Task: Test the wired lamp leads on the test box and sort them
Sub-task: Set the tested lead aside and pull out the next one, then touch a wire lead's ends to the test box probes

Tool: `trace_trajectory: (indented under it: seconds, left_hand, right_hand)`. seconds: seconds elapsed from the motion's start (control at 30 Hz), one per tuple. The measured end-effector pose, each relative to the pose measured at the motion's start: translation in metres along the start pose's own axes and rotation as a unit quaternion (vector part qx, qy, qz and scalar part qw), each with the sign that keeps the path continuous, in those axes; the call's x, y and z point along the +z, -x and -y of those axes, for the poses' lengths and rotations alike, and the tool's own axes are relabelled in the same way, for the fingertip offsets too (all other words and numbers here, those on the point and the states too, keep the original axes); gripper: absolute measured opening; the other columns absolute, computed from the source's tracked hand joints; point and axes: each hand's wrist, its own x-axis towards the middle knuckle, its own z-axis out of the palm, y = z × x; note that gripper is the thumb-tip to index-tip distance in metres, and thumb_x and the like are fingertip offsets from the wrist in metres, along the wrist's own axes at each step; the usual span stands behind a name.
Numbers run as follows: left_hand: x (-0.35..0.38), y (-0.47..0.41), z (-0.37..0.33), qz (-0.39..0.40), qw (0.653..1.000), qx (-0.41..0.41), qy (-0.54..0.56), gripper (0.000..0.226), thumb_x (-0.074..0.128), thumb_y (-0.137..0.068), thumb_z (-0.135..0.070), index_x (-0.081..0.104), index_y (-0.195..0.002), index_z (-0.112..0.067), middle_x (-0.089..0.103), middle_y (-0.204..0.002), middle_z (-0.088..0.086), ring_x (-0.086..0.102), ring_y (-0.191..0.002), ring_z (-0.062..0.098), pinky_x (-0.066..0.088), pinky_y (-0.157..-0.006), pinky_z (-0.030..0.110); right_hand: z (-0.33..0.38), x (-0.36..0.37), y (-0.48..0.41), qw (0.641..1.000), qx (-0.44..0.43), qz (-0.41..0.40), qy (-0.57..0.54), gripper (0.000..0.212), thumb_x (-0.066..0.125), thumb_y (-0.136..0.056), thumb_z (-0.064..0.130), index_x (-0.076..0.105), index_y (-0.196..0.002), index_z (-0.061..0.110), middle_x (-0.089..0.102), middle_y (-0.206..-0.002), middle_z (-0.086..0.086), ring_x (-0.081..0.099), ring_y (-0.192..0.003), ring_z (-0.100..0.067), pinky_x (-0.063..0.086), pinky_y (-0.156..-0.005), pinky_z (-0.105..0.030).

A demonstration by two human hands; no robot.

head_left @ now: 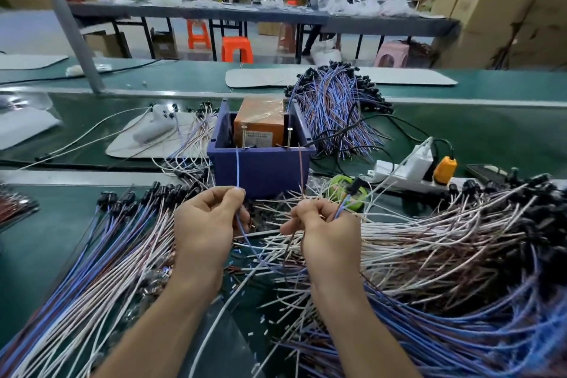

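A dark blue test box (260, 172) stands in front of me with an orange unit (259, 123) inside and two upright metal pins at its near rim. My left hand (205, 224) pinches a blue lead (237, 169) whose tip reaches up to the left pin (244, 136). My right hand (325, 228) pinches a brown lead (301, 169) that points up toward the right pin (290, 138). The right hand also holds a small black lamp part (356, 186) on blue wire.
Piles of blue, white and brown leads lie left (101, 255), right (445, 255) and behind the box (337, 107). A white power strip (408, 172) with an orange plug sits to the right. A green tape roll (343, 190) lies near the box. A person sits at a far table.
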Motion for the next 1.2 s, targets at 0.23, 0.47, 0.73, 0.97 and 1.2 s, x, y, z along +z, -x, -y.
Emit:
trace_trajectory:
  seconds: [0.23,0.47,0.73,0.97,1.2]
  left_hand:
    - [0.017,-0.012,0.001,-0.065,0.996,0.036,0.038,0.032,0.071,-0.094,-0.018,0.075,-0.064,-0.027,0.064,-0.054,0.001,0.052,-0.044,0.012,0.043,-0.044,0.02]
    - [0.02,-0.014,0.014,-0.071,0.994,0.066,0.04,0.021,0.071,-0.095,-0.019,0.077,-0.075,-0.022,0.066,-0.057,0.003,0.055,-0.046,0.011,0.047,-0.047,0.019]
    - [0.023,-0.018,0.016,-0.051,0.995,0.08,0.036,0.016,0.071,-0.091,-0.026,0.078,-0.076,-0.023,0.066,-0.056,0.005,0.056,-0.045,0.014,0.048,-0.048,0.021]
    - [0.021,-0.017,0.016,-0.049,0.996,0.067,0.036,0.023,0.071,-0.094,-0.017,0.077,-0.074,-0.024,0.066,-0.056,0.005,0.056,-0.045,0.014,0.048,-0.049,0.02]
    - [0.021,-0.016,0.015,-0.037,0.997,0.06,0.031,0.023,0.071,-0.094,-0.014,0.078,-0.074,-0.022,0.064,-0.054,0.005,0.054,-0.045,0.014,0.047,-0.047,0.021]
  right_hand:
    - [0.001,0.002,-0.007,0.995,0.014,-0.001,-0.1,0.029,0.058,-0.099,0.017,0.068,-0.072,0.016,0.074,-0.067,-0.012,0.027,-0.037,-0.013,0.026,-0.046,-0.027]
    - [-0.007,0.0,-0.013,0.98,0.02,-0.006,-0.198,0.026,0.05,-0.106,0.017,0.061,-0.087,0.003,0.071,-0.067,-0.02,0.025,-0.034,-0.011,0.022,-0.038,-0.022]
    - [-0.009,-0.001,-0.015,0.984,0.013,0.009,-0.177,0.024,0.052,-0.105,0.017,0.06,-0.088,0.001,0.071,-0.068,-0.02,0.023,-0.034,-0.009,0.022,-0.037,-0.02]
    - [-0.011,0.002,-0.017,0.991,-0.009,0.026,-0.127,0.025,0.055,-0.104,0.019,0.062,-0.085,0.004,0.072,-0.067,-0.018,0.025,-0.034,-0.011,0.024,-0.037,-0.022]
    - [-0.012,0.003,-0.017,0.994,-0.012,0.035,-0.104,0.025,0.058,-0.103,0.022,0.068,-0.081,0.013,0.072,-0.065,-0.016,0.023,-0.036,-0.013,0.023,-0.039,-0.022]
